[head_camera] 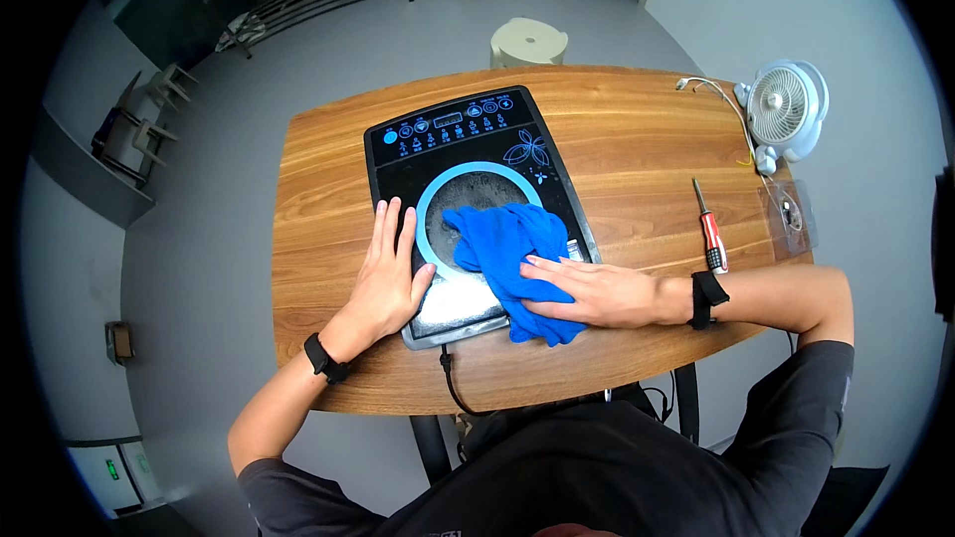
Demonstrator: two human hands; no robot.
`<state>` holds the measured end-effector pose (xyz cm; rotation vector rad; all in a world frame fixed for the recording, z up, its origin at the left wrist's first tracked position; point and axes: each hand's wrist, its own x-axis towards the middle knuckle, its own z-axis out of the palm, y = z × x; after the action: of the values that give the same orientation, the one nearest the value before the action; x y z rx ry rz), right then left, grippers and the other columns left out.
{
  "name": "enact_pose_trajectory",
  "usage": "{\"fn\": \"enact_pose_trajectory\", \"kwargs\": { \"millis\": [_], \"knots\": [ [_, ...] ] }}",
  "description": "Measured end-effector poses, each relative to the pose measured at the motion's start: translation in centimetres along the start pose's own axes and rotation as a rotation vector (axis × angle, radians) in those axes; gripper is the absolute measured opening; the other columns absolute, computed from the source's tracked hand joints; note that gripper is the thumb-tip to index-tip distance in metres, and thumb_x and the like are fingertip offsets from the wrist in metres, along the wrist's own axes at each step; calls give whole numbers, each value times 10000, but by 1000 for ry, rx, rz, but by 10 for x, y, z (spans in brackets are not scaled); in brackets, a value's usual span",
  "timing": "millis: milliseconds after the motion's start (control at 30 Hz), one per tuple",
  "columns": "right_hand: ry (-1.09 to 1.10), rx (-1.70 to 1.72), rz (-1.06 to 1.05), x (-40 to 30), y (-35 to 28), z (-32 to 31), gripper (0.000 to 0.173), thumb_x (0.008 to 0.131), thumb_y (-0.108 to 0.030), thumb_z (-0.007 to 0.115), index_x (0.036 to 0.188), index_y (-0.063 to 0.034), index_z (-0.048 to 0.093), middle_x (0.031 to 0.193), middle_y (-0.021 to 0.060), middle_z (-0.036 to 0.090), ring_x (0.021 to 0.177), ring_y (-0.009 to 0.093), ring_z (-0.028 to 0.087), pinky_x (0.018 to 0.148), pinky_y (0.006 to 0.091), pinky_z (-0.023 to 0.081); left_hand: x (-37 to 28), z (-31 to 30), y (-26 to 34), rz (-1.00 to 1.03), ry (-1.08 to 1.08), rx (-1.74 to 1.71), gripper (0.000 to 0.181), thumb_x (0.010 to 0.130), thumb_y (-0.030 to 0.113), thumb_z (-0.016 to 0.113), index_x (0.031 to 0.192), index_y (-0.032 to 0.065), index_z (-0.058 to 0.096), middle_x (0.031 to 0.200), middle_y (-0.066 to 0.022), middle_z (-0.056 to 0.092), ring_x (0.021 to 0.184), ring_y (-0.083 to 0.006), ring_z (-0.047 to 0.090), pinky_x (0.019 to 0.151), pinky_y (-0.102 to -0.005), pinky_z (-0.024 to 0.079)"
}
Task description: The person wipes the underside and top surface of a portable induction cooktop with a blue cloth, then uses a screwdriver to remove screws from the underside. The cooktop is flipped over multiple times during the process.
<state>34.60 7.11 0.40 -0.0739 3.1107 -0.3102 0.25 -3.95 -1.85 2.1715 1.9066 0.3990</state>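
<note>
A black induction cooktop [462,156] with a blue ring lies at a slant on the wooden table [336,156]. My left hand [384,287] rests flat on its left edge, fingers extended, holding nothing. Under my right hand [589,291] is a crumpled blue cloth [507,239], pressed on the cooktop's lower right part and hanging over its near edge. The fingers of my right hand lie on the cloth; whether they grip it cannot be told. A black power cord [450,377] runs from the cooktop's near side over the table's edge.
On the right lie a red-and-white screwdriver [710,231] and a clear plastic package [791,220]. A small white fan [780,104] with a cable stands at the table's right rim. Beyond the far edge is a cream plastic stool [528,41].
</note>
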Motion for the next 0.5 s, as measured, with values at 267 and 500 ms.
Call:
{"fn": "enact_pose_trajectory", "kwargs": {
  "millis": [267, 500],
  "knots": [
    [88, 69, -43, 47, -22, 7, 531, 977, -135, 605, 1488, -95, 464, 1654, 299, 275, 1539, 417, 332, 1211, 514, 411, -2, 2, -5, 41, 49, -44, 791, 1025, 307, 576, 1613, -79, 213, 1682, -351, 95, 1581, -512, 76, 1273, -551, 204],
    [167, 128, -78, 97, -45, 13, 633, 891, -82, 692, 1479, -59, 458, 1605, 298, 340, 1504, 455, 365, 1211, 501, 396, -1, 10, -20, 133, 32, 72, 921, 953, 444, 669, 1627, -31, 258, 1682, -357, 107, 1576, -528, 90, 1265, -540, 234]
  ]
}}
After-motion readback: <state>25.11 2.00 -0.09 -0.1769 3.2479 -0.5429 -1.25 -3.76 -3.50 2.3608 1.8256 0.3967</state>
